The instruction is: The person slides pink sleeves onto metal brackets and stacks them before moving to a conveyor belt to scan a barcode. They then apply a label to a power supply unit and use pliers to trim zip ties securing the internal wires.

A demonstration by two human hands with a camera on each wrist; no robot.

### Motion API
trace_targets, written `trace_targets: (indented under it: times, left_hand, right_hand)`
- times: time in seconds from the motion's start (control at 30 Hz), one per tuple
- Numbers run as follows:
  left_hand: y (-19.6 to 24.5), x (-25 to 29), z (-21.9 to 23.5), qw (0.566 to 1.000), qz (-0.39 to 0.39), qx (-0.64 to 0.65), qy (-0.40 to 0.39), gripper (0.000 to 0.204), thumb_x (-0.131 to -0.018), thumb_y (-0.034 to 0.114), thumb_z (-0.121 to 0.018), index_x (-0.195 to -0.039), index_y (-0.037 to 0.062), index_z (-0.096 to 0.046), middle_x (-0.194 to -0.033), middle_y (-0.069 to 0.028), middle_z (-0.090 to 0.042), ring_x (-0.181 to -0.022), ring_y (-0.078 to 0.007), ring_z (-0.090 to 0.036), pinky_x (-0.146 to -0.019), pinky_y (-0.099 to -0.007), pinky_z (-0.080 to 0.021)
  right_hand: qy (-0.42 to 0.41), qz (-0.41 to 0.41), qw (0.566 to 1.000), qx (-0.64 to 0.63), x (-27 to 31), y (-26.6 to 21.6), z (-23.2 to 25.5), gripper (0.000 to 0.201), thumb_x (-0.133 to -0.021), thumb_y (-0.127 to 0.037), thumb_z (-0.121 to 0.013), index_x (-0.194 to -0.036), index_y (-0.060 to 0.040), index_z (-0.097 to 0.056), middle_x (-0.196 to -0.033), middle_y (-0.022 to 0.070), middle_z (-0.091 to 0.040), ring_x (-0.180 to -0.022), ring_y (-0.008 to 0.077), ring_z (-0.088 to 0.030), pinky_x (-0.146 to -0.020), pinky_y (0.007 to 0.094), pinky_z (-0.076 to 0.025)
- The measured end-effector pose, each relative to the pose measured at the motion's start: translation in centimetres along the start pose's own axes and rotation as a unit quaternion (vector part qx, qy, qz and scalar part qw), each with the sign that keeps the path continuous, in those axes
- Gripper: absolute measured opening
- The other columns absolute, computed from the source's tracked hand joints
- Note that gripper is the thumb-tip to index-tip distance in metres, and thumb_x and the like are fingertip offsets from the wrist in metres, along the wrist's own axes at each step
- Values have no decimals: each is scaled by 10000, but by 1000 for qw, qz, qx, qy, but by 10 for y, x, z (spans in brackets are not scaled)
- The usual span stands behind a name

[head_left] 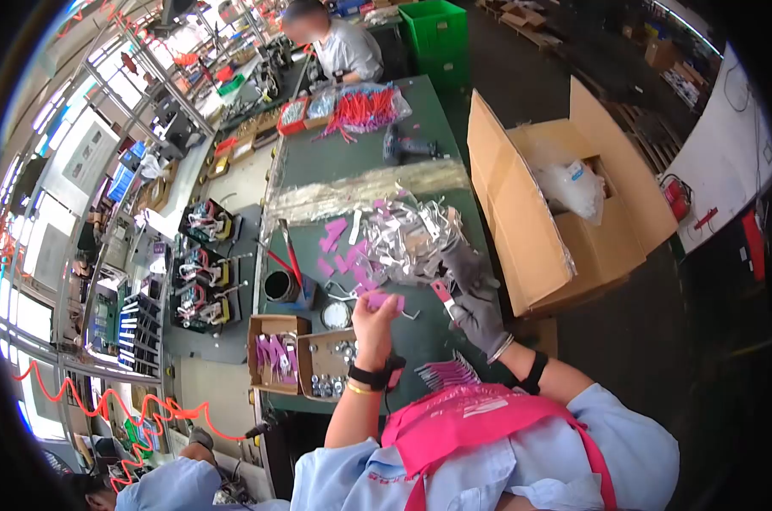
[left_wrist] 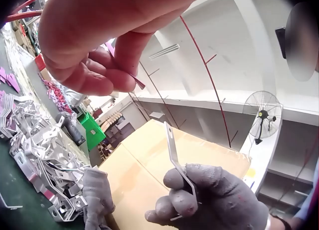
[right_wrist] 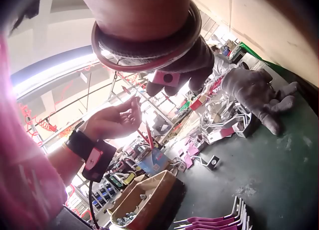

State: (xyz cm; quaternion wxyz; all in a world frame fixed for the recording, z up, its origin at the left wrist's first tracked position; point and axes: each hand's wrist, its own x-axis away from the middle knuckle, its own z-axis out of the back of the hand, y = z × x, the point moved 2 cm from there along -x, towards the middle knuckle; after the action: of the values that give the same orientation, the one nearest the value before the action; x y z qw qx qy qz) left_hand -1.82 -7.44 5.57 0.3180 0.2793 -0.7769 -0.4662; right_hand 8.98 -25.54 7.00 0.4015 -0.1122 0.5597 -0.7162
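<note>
My bare left hand pinches a small purple piece, which shows as a thin edge at the fingertips in the left wrist view. In a grey glove, my right hand holds a bent metal bracket between thumb and fingers. One pink face with a dark hole shows on that bracket in the right wrist view. Both hands are raised over the near part of the green table, a short gap apart. Beyond them lies a heap of metal brackets, with loose purple pieces at its left. An empty-looking grey glove lies against the heap.
Purple-faced brackets lie in a row by the apron. To the left are a box of purple parts, a box of metal hardware and a dark cup. An open carton stands right; a drill lies farther back.
</note>
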Motion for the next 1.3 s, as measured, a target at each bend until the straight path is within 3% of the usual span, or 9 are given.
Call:
trace_targets:
  times: [0.07, 0.3, 0.4, 0.5, 0.6, 0.9, 1.0, 1.1, 1.3]
  left_hand:
    - [3, 1, -6, 1000, -11, -7, -8, 254, -812, 8, -648, -1017, 26, -499, -868, -52, -584, -760, -150, -606, -659, -261, -501]
    - [4, -2, -8, 1000, -22, 10, -10, 230, -819, 26, -651, -991, 23, -498, -834, -45, -579, -701, -127, -581, -640, -248, -484]
    - [1, -4, -9, 999, -33, 24, -14, 279, -807, 47, -671, -1007, -13, -486, -836, -54, -583, -706, -120, -596, -661, -245, -518]
    - [-1, -4, -9, 998, -25, 47, -13, 276, -808, 46, -671, -1002, -13, -484, -832, -57, -585, -696, -126, -598, -656, -242, -512]
    - [1, -3, -11, 998, -22, 59, -19, 277, -812, 40, -667, -1008, -11, -479, -829, -59, -587, -690, -134, -602, -659, -242, -511]
    - [-1, -4, -13, 996, -53, 65, -20, 327, -810, 15, -661, -1059, 1, -450, -825, -64, -602, -700, -133, -612, -654, -233, -510]
    - [-1, -2, -15, 996, -65, 59, -13, 341, -805, 22, -670, -1065, 4, -449, -820, -63, -607, -692, -130, -609, -652, -230, -507]
    - [-3, -2, -14, 996, -78, 33, -3, 353, -795, 19, -680, -1063, 12, -451, -817, -60, -606, -688, -122, -603, -649, -225, -500]
    - [-2, 1, -22, 988, -150, -2, 31, 381, -775, 2, -696, -1064, 25, -449, -815, -46, -599, -706, -97, -585, -653, -208, -478]
  right_hand:
    - [-25, -55, 998, -26, 0, 0, 0, 192, -896, -171, -523, -822, -12, -600, -584, 67, -569, -551, 154, -594, -517, 288, -446]
    - [-52, -72, 995, -53, -7, -6, -10, 169, -871, -162, -559, -792, -20, -606, -556, 70, -551, -480, 145, -558, -468, 289, -427]
    - [-59, -27, 998, -4, -11, -2, -14, 192, -892, -146, -538, -818, 19, -604, -582, 25, -530, -490, 73, -523, -465, 239, -416]
    - [-66, -74, 995, -29, -12, -6, -14, 185, -888, -137, -539, -812, 19, -604, -582, 24, -528, -490, 71, -523, -462, 238, -419]
    - [-42, -75, 995, -43, -12, -5, -16, 169, -861, -155, -564, -757, -30, -610, -518, 56, -546, -442, 121, -552, -440, 280, -430]
    - [-45, -93, 993, -59, -10, -5, -17, 171, -860, -158, -564, -743, -41, -607, -522, 48, -549, -446, 112, -556, -443, 278, -431]
    - [-53, -83, 995, -21, -11, -8, -16, 166, -842, -174, -578, -747, -41, -607, -532, 79, -553, -452, 175, -562, -459, 314, -430]
    - [-19, -15, 999, 39, -10, -8, -17, 174, -822, -193, -591, -739, -42, -608, -555, 116, -559, -485, 252, -567, -480, 355, -427]
    - [-32, -65, 997, 37, -11, -12, -20, 184, -811, -197, -598, -712, -41, -608, -580, 134, -566, -514, 291, -568, -497, 374, -428]
